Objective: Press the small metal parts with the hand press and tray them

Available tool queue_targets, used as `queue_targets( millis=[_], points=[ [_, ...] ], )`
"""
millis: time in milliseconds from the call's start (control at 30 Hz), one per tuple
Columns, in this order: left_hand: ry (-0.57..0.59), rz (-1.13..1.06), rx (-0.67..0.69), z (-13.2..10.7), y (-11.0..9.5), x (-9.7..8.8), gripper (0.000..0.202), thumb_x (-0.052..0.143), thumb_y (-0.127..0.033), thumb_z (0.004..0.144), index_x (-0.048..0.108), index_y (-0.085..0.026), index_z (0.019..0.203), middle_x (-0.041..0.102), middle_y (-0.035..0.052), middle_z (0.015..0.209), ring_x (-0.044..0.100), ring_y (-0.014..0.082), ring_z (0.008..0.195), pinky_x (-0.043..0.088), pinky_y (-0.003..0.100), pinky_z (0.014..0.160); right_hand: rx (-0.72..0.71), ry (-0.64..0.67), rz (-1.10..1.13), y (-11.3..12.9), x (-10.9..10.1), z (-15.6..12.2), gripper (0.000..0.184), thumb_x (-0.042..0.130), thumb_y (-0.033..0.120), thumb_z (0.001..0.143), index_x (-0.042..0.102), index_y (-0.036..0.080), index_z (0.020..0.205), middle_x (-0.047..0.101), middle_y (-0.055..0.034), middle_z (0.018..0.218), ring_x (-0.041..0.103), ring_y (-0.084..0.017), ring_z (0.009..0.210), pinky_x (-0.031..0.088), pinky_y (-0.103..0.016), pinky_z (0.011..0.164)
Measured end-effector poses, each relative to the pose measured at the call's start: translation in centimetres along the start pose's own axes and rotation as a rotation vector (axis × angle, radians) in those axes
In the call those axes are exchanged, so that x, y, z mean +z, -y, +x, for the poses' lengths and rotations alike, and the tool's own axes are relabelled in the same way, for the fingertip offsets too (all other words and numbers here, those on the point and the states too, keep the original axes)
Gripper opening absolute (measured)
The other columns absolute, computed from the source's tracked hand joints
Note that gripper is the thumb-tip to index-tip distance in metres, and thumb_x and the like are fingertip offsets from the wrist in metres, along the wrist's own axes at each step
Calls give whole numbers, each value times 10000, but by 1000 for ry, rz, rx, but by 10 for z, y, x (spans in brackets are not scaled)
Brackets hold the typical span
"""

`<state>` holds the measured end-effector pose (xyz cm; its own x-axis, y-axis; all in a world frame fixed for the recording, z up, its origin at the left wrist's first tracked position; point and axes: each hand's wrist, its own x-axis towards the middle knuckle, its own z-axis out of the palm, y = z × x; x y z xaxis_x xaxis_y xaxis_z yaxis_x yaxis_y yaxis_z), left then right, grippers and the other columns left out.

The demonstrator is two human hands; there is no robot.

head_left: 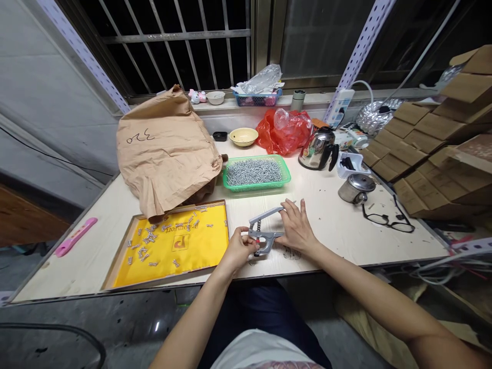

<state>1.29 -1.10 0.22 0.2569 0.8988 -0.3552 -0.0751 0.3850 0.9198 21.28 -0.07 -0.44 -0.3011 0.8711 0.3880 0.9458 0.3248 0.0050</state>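
Observation:
A grey metal hand press tool (264,229) with a spring stands near the table's front edge. My left hand (239,250) is closed in a pinch at the tool's jaw, holding something too small to make out. My right hand (296,228) rests on the tool's upper lever with its fingers laid over the handle. Left of the hands lies a shallow box lined in yellow (200,241) with several small metal parts scattered in it. A green tray (285,175) full of small silver parts stands behind the tool.
A crumpled brown paper sack (165,148) sits at the back left. A steel kettle (318,148), a metal cup (355,188), glasses (388,219) and stacked cardboard boxes (430,154) fill the right side. A pink object (75,237) lies far left.

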Motion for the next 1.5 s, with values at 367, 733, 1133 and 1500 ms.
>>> queue_targets(
  millis=[367, 733, 1133, 1500],
  points=[
    [-126, -94, -166, -7, -15, -3, 461, 682, -526, 591, 602, -105, 759, 600, 55, 665, 495, 83, 541, 317, 182, 464, -36, 151, -15, -7, 10, 2, 211, 502, 379, 791, 507, 173, 836, 606, -28, 651, 527, -156, 588, 291, -251, 498],
    [-31, 80, -94, 0, -10, 6, 254, 763, -316, 492, 617, -108, 482, 456, -18, 407, 294, 34, 395, 183, 211, 419, 42, -62, 27, -3, 5, 4, 583, 475, 611, 687, 561, 117, 985, 507, -172, 1169, 423, -289, 1115, 139, -530, 1053],
    [-348, 361, 403, 85, -90, 8, 247, 652, -329, 641, 671, -98, 724, 646, 62, 701, 551, 155, 678, 403, 249, 627, 225, -82, 22, -23, 12, -9, 685, 449, 661, 683, 550, 107, 1074, 489, -198, 1165, 399, -339, 1145, 110, -622, 1022],
    [-272, 1179, 230, 65, -113, -98, 90, 551, -102, 633, 606, -117, 564, 523, 8, 510, 460, 122, 536, 301, 251, 551, 233, 2, 29, -33, 15, -25, 699, 473, 668, 667, 562, 102, 1067, 491, -177, 1138, 423, -318, 1119, 150, -614, 1021]
  ],
)
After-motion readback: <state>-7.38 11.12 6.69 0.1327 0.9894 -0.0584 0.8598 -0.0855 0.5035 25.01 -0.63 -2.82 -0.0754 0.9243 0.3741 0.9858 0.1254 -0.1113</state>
